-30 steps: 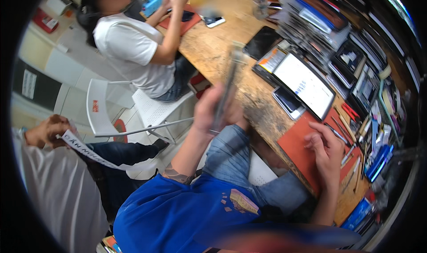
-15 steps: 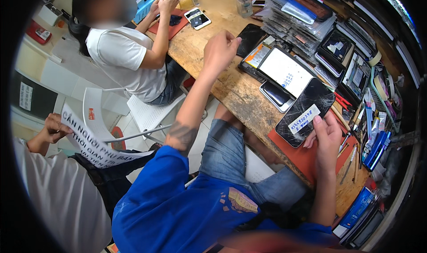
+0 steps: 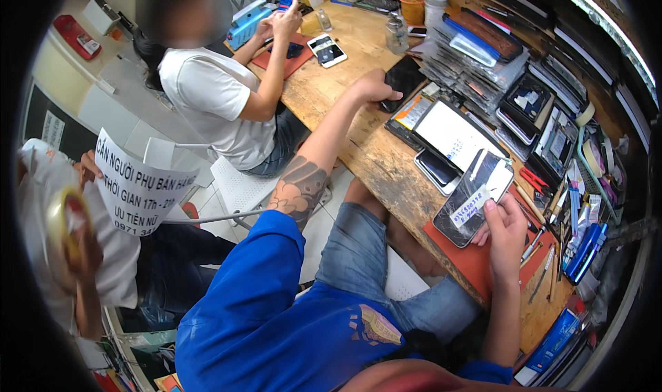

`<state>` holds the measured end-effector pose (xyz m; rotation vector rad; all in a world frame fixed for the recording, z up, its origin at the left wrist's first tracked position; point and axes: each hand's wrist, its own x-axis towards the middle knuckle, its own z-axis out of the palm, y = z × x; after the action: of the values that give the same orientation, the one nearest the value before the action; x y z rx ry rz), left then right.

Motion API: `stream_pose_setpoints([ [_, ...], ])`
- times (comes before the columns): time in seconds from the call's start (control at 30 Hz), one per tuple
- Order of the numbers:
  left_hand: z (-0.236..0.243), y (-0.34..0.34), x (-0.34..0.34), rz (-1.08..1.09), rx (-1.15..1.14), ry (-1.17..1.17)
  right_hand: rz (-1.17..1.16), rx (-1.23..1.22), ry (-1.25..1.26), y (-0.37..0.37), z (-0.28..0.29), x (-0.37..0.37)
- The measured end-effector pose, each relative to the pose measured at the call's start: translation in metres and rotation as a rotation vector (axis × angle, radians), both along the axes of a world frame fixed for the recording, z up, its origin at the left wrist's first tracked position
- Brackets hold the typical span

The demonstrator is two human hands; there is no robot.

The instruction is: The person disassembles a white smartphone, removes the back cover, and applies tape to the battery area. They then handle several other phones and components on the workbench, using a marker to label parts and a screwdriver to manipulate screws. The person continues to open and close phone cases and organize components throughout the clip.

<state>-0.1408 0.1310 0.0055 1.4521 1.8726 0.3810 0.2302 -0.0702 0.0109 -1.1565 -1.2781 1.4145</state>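
Note:
My right hand [image 3: 509,235] holds a smartphone with a cracked dark screen [image 3: 476,185] above the red mat [image 3: 476,266]. A white label with handwriting [image 3: 470,210] is on its screen, beside my thumb. My left arm stretches far across the wooden table. At its end, my left hand [image 3: 372,88] grips the near edge of a black smartphone [image 3: 404,78], thumb on top and the other fingers mostly hidden. Between my hands lie a white tablet-like panel with handwriting [image 3: 441,126] and a smaller white-edged phone [image 3: 436,168].
Stacked plastic sleeves [image 3: 458,71], phone parts, red pliers [image 3: 532,179] and screwdrivers crowd the table's right side. A glass jar [image 3: 396,35] stands farther back. Across the table sits a person in white [image 3: 207,88] with a phone. At left, another person holds a printed sheet [image 3: 134,185] and a tape roll [image 3: 71,223].
My left hand has come down from above the table onto the black smartphone's edge. The cracked phone in my right hand has tilted. The person at left now shows a tape roll.

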Motion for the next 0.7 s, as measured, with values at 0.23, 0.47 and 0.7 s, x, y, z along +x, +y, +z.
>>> stream_pose_setpoints([
  [0.23,0.024,-0.117,-0.034,0.261,0.496,-0.77,-0.044,0.016,0.064,-0.002,-0.003,0.001],
  [0.47,0.082,-0.259,-0.116,0.467,0.989,-1.417,-0.085,0.047,0.256,0.003,-0.01,0.007],
  [0.7,0.108,-0.329,-0.161,0.121,1.204,-1.721,-0.116,0.147,0.529,0.034,-0.027,0.075],
])
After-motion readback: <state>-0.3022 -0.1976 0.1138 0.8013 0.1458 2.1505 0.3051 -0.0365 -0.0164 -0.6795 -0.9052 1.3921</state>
